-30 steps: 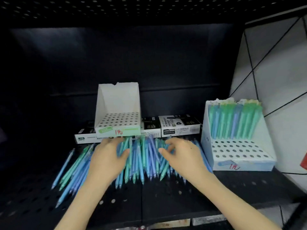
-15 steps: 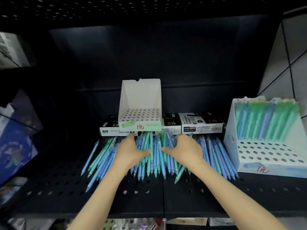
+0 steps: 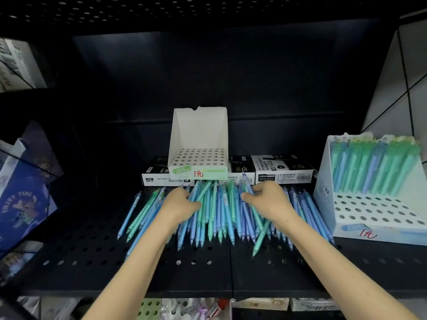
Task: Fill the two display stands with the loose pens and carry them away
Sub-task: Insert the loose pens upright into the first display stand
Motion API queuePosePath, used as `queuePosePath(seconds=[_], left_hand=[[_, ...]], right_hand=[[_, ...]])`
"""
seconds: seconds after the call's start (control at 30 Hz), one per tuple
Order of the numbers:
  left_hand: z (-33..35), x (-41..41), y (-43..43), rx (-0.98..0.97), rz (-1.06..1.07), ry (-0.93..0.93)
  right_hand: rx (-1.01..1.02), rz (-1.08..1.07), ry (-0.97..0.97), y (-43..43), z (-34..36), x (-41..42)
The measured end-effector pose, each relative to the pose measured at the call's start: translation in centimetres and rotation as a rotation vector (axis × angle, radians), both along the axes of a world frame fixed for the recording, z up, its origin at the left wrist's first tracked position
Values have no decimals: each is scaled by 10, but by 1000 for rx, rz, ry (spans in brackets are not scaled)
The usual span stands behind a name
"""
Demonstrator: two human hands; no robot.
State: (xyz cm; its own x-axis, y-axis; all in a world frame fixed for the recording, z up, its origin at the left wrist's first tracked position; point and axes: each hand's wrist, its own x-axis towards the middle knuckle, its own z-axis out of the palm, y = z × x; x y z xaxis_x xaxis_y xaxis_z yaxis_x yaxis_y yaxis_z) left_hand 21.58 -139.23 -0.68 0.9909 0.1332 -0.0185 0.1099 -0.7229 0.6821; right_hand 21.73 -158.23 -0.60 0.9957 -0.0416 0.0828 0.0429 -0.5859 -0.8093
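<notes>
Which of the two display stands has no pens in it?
The centre stand, sitting on the marker boxes: every hole is bare. The right stand holds pens in its back rows.

Both my forearms stretch forward, palms turned inward; my left hand (image 3: 181, 204) and right hand (image 3: 268, 199) curl fingers round pens (image 3: 219, 211).

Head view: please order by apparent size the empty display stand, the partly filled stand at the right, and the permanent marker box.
1. partly filled stand, though it is nearer the camera and cut by the edge
2. empty display stand
3. permanent marker box
</notes>
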Motion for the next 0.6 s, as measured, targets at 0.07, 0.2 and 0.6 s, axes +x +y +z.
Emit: queuePosePath(seconds=[0.07, 0.2, 0.6], left_hand=[[2, -1, 5, 33, -31, 28], [9, -7, 12, 105, -86, 108], [29, -43, 26, -1136, -69, 428]], right_hand=[[41, -2, 19, -3, -1, 2], [144, 10, 110, -11, 5, -1], [502, 9, 204, -25, 12, -12]])
